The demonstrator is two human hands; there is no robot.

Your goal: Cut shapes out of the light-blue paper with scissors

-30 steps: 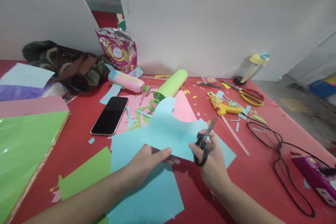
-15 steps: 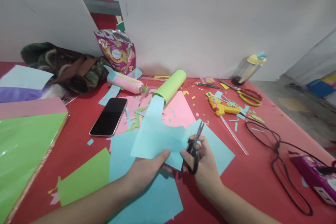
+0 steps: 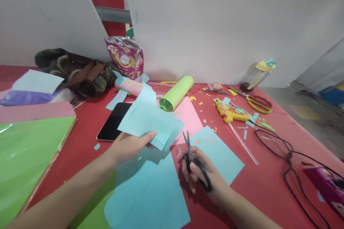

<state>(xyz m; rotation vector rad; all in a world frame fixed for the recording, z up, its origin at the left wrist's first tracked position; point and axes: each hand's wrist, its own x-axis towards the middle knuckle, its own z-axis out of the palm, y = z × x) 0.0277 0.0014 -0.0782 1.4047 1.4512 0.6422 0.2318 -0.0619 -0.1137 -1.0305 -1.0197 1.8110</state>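
My left hand (image 3: 134, 147) grips a piece of light blue paper (image 3: 150, 120) by its lower edge, thumb on top. The paper is raised above the table, and a curved cut edge shows on it. In my right hand (image 3: 201, 168) is a pair of black-handled scissors (image 3: 191, 157), fingers in the loops and blades slightly apart, pointing up and away from me. The blades are clear of the held paper. Below lie a large light blue sheet (image 3: 150, 193) and a second light blue sheet (image 3: 217, 154). Behind the held paper rests a green paper-wrapped bottle (image 3: 177, 94).
A phone (image 3: 107, 125) lies left, partly under the held paper. To the right are a yellow glue gun (image 3: 228, 112) with its black cable (image 3: 288, 155), pliers (image 3: 258, 103) and paper scraps. A snack bag (image 3: 125, 57), pink-wrapped bottle (image 3: 129, 86) and clear bottle (image 3: 255, 75) stand or lie behind.
My left hand has moved left and up with the blue paper, which now tilts. My right hand has drawn away from the paper, and the scissors' blades have parted.
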